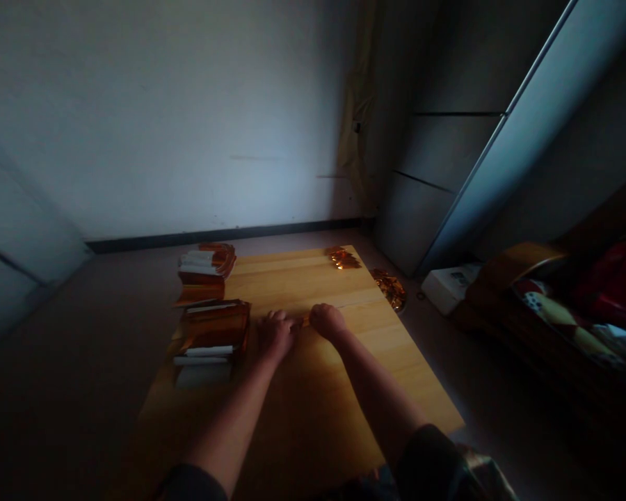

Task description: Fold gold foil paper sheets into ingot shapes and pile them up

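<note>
Pale yellow wood fills the middle of my feed: a wooden board [292, 278] lying on a grey floor [73, 362], seen from the head camera. Both bare forearms reach across the board from the near edge. The left hand [276, 334] and right hand [327, 321] sit close together near the board's centre, knuckles up and fingers curled downward. Just between them shows a small orange strip [305, 321], its ends hidden by the hands. From here I cannot tell whether either hand is actually gripping it; neither is spread open.

Just beside the left hand, on the board's left edge, sits a stack of orange-and-white foil packets [213, 327]. A second stack of foil packets [206, 268] lies at the board's far left corner. Loose gold foil pieces [343, 258] rest at the far right corner, and a gold foil heap [390, 289] lies on the floor just off the right edge. Well to the right of the board are a white box [448, 289] and a wooden bed frame [501, 296] with red bedding [613, 285].
</note>
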`<state>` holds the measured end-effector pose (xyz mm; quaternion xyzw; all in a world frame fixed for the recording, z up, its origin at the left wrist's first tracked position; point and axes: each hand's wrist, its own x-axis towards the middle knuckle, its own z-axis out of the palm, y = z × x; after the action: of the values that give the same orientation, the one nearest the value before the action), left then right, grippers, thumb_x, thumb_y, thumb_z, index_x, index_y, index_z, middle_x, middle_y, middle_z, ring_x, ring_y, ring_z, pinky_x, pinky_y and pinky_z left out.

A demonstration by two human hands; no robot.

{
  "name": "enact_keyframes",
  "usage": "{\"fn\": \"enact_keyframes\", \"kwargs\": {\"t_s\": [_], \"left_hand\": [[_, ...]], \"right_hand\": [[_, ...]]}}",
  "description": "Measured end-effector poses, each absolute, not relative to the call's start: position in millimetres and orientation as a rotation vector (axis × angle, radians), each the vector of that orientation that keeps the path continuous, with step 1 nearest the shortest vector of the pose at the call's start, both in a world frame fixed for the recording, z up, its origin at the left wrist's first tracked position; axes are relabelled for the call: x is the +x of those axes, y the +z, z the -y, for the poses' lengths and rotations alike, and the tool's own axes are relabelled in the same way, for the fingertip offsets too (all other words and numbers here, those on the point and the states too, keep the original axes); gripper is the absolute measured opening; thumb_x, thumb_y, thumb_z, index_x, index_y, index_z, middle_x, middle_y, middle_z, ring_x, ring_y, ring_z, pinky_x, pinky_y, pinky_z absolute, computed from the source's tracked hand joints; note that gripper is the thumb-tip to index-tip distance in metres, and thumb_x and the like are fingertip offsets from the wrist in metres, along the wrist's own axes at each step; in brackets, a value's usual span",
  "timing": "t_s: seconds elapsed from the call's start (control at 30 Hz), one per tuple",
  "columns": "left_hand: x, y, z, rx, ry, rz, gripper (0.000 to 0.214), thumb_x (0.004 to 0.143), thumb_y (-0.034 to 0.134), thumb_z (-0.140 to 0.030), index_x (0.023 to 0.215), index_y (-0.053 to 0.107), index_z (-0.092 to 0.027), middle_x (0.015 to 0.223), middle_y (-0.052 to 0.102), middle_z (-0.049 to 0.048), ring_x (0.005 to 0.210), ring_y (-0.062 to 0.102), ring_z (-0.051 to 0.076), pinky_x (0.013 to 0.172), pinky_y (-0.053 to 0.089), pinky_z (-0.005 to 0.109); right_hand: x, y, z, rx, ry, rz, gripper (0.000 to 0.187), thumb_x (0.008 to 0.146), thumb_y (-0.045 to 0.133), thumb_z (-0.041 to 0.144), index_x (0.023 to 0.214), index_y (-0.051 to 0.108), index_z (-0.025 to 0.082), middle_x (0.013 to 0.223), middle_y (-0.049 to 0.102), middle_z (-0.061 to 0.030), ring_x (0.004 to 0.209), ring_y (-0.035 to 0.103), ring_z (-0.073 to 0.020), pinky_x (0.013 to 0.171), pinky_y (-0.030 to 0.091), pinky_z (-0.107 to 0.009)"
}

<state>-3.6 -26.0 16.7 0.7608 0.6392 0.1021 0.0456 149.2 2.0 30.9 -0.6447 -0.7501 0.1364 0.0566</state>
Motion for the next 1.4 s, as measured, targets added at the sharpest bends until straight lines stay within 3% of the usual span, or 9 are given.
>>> {"fn": "enact_keyframes", "kwargs": {"t_s": [0.23, 0.37, 0.6, 0.77, 1.0, 1.4], "left_hand": [[-15.9, 13.4, 20.8, 2.348, 0.272, -1.927, 0.026, 0.085, 0.050, -0.033, 0.102, 0.067, -0.043, 0.104, 0.058, 0.0048, 0.100, 0.045, 0.023, 0.088, 0.028, 0.041], [-17.8, 9.8, 20.4, 2.374, 0.308, -1.899, 0.026, 0.086, 0.049, -0.034, 0.103, 0.066, -0.043, 0.108, 0.058, 0.0034, 0.101, 0.045, 0.023, 0.089, 0.028, 0.041], [-16.7, 13.7, 22.4, 2.360, 0.320, -1.897, 0.023, 0.084, 0.051, -0.037, 0.098, 0.070, -0.038, 0.105, 0.058, 0.0042, 0.100, 0.046, 0.023, 0.090, 0.028, 0.041], [-16.5, 13.1, 23.5, 2.341, 0.335, -1.907, 0.025, 0.083, 0.054, -0.034, 0.103, 0.067, -0.040, 0.106, 0.057, 0.0037, 0.102, 0.045, 0.022, 0.091, 0.027, 0.040], [-17.8, 10.4, 22.9, 2.345, 0.374, -1.883, 0.024, 0.084, 0.053, -0.037, 0.102, 0.068, -0.041, 0.103, 0.057, 0.0033, 0.098, 0.045, 0.021, 0.088, 0.030, 0.037], [-16.9, 10.1, 22.1, 2.347, 0.362, -1.885, 0.025, 0.084, 0.052, -0.039, 0.105, 0.066, -0.042, 0.105, 0.057, 0.0033, 0.100, 0.046, 0.021, 0.091, 0.028, 0.040]], "right_hand": [[146.6, 31.1, -2.1, -1.956, 0.445, 2.269, 0.026, 0.086, 0.045, 0.026, 0.100, 0.066, 0.019, 0.099, 0.067, -0.0092, 0.088, 0.062, -0.0180, 0.070, 0.042, -0.024], [145.6, 32.0, -1.1, -1.977, 0.506, 2.217, 0.028, 0.082, 0.054, 0.039, 0.099, 0.066, 0.020, 0.098, 0.067, -0.0084, 0.086, 0.063, -0.0183, 0.068, 0.042, -0.024], [138.2, 42.7, 4.8, -2.039, 0.510, 2.174, 0.048, 0.074, 0.059, 0.060, 0.100, 0.062, 0.019, 0.102, 0.064, -0.0097, 0.089, 0.064, -0.0211, 0.069, 0.045, -0.027], [136.3, 43.1, 3.5, -2.063, 0.530, 2.157, 0.044, 0.073, 0.065, 0.053, 0.101, 0.062, 0.019, 0.103, 0.064, -0.0100, 0.089, 0.063, -0.0201, 0.070, 0.045, -0.026], [151.1, 39.0, -6.8, -1.992, 0.653, 2.128, 0.019, 0.070, 0.068, 0.021, 0.089, 0.068, 0.020, 0.093, 0.069, -0.0045, 0.084, 0.062, -0.0156, 0.066, 0.041, -0.020], [163.4, 39.5, -10.8, -2.032, 0.640, 2.066, 0.021, 0.070, 0.060, 0.012, 0.086, 0.072, 0.018, 0.089, 0.072, -0.0064, 0.081, 0.064, -0.0163, 0.065, 0.042, -0.019]]}}
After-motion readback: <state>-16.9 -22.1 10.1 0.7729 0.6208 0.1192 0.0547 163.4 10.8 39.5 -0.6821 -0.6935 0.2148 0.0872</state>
